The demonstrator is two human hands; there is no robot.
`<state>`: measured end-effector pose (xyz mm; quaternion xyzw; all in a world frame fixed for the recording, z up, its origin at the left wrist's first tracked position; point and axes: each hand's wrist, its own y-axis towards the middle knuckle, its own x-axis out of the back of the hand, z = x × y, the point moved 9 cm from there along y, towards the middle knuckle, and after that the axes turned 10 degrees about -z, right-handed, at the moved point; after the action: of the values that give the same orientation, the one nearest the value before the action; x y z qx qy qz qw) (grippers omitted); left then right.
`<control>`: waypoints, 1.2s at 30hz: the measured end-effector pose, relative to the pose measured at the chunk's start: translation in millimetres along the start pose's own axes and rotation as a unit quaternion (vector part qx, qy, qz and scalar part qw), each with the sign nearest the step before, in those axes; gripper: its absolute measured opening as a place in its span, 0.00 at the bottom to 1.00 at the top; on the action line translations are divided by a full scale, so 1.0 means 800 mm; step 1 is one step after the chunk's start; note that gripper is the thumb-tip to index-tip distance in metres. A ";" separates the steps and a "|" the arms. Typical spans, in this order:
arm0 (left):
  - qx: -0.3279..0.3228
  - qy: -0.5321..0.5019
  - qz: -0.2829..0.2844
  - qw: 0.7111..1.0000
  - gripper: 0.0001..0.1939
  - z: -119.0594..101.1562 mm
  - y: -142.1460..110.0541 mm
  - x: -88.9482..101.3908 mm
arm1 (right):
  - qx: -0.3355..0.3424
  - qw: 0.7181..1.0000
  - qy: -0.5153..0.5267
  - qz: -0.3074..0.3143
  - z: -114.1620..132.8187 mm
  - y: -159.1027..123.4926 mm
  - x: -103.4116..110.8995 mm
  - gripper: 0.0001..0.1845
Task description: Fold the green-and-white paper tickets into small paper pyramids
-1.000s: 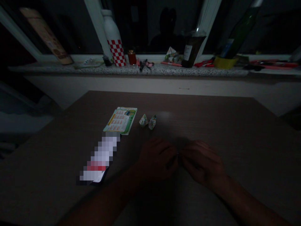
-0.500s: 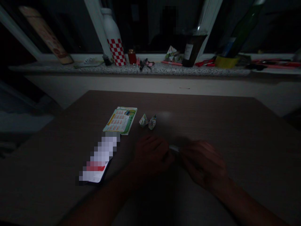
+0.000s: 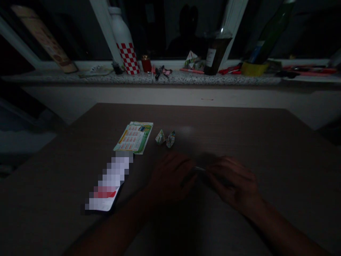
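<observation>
A: State of the hands?
B: Left hand point(image 3: 172, 177) and right hand point(image 3: 231, 181) appear to pinch opposite ends of a thin pale strip point(image 3: 199, 168), low over the table point(image 3: 226, 128). Darkness hides the exact fingertip contact.
A: Risk there?
B: The strip could slip or tear, the likely causes being uneven pull and poor light.
A: Further out?
B: A phone point(image 3: 114, 183) lies left of the left hand; a sideways sweep could shove it. Two folded paper pieces point(image 3: 171, 139) sit just beyond that hand; a careless forward reach could crush them.
A: Beyond?
B: Printed sheets point(image 3: 131, 138), then the sill point(image 3: 176, 80), well apart.
</observation>
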<state>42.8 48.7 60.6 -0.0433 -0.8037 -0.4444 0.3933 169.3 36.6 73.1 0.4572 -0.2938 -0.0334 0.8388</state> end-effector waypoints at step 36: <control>0.060 -0.098 0.009 0.993 0.08 0.008 -0.026 -0.022 | -0.194 0.980 0.028 -0.020 -0.065 -0.024 -0.011 0.04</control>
<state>42.0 46.0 32.7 -0.0705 -0.8631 -0.3856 0.3185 193.5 67.1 32.6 0.2919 -0.2492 -0.0940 0.9186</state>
